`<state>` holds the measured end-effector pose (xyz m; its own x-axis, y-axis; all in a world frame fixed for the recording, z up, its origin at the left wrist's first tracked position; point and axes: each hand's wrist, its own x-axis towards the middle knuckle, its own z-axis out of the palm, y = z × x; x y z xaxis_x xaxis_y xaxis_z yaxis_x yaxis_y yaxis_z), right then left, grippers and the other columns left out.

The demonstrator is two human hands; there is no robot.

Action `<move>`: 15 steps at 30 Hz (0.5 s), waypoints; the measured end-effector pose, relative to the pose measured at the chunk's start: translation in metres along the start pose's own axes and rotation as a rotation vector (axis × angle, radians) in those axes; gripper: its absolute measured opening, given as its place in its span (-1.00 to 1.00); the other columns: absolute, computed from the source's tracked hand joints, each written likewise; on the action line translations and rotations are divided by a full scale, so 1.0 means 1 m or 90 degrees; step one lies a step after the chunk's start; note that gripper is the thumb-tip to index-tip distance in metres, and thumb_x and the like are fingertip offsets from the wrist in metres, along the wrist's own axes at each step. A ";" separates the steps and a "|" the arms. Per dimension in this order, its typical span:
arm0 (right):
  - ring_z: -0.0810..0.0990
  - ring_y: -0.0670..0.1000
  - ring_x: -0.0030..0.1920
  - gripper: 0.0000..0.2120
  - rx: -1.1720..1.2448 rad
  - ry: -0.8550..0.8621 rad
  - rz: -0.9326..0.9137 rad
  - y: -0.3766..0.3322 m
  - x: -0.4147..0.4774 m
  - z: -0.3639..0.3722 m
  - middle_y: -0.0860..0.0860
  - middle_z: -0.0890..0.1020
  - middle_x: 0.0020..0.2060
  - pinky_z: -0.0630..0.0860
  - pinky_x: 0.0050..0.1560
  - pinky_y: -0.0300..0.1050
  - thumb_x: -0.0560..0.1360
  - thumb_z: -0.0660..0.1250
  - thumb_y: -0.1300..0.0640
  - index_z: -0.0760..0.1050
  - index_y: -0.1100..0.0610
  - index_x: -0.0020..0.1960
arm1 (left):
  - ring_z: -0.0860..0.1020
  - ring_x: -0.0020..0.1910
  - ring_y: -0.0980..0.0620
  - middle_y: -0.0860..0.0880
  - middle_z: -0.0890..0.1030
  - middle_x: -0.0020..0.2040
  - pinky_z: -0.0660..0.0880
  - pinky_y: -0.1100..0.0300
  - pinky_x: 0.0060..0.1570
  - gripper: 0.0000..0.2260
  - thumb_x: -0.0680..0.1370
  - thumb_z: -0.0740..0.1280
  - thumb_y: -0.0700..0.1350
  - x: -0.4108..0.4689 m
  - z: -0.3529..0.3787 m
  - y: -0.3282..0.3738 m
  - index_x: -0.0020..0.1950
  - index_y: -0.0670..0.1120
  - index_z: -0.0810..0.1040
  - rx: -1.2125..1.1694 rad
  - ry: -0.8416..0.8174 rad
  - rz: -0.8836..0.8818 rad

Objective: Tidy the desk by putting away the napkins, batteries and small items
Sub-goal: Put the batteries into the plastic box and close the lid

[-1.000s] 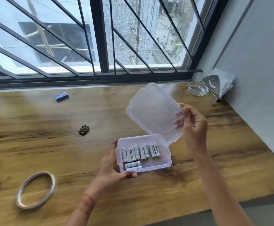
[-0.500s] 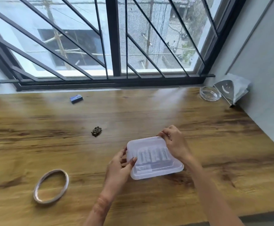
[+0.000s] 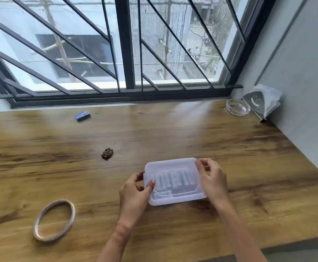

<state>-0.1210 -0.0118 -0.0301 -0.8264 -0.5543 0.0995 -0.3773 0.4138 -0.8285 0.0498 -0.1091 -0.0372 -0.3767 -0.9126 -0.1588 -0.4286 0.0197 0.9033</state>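
A clear plastic box (image 3: 173, 181) lies on the wooden desk (image 3: 173, 137) with its lid down. Several white batteries (image 3: 175, 179) show blurred through the lid. My left hand (image 3: 135, 191) grips the box's left edge, thumb on the lid. My right hand (image 3: 213, 178) holds its right side, fingers at the far right corner. White napkins (image 3: 269, 99) stand in a metal holder (image 3: 254, 103) at the far right corner of the desk.
A coil of thin wire (image 3: 54, 220) lies at the near left. A small brown trinket (image 3: 107, 153) sits mid-desk, a small blue box (image 3: 82, 116) near the window. A glass ashtray (image 3: 237, 107) stands beside the napkin holder. A grey wall borders the right.
The box lid, held open by my right hand a second ago, has come down onto the box. Both hands now hold the box's sides.
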 end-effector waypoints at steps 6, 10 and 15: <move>0.57 -0.11 0.01 -0.78 0.202 0.022 0.143 0.012 -0.027 0.007 -0.09 0.62 -0.05 0.51 -0.03 -0.24 0.56 0.19 -0.02 0.52 0.04 0.10 | 0.57 -0.25 0.12 0.11 0.60 -0.10 0.53 0.19 -0.23 -0.66 0.42 0.45 -0.08 0.001 0.002 -0.002 0.17 -0.07 0.54 -0.015 0.011 0.004; 0.58 -0.06 0.01 -0.76 0.230 0.049 0.164 0.010 -0.028 0.012 -0.06 0.63 -0.07 0.52 0.02 -0.18 0.55 0.22 0.01 0.54 0.11 0.11 | 0.57 -0.22 0.11 0.06 0.61 -0.06 0.52 0.18 -0.22 -0.64 0.42 0.45 -0.07 -0.002 0.003 -0.004 0.20 -0.08 0.52 -0.005 0.020 0.019; 0.57 -0.03 0.04 -0.73 0.326 0.102 0.257 0.003 -0.033 0.009 -0.02 0.63 -0.03 0.49 0.06 -0.17 0.53 0.24 -0.05 0.53 0.10 0.09 | 0.48 0.18 -0.08 -0.07 0.51 0.24 0.43 0.07 0.17 -0.56 0.47 0.39 -0.11 -0.004 0.005 0.002 0.32 -0.14 0.40 0.195 0.075 0.173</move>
<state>-0.0911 0.0017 -0.0410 -0.9279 -0.2973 -0.2249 0.1875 0.1492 -0.9709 0.0469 -0.1032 -0.0369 -0.4212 -0.8974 0.1314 -0.5576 0.3705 0.7429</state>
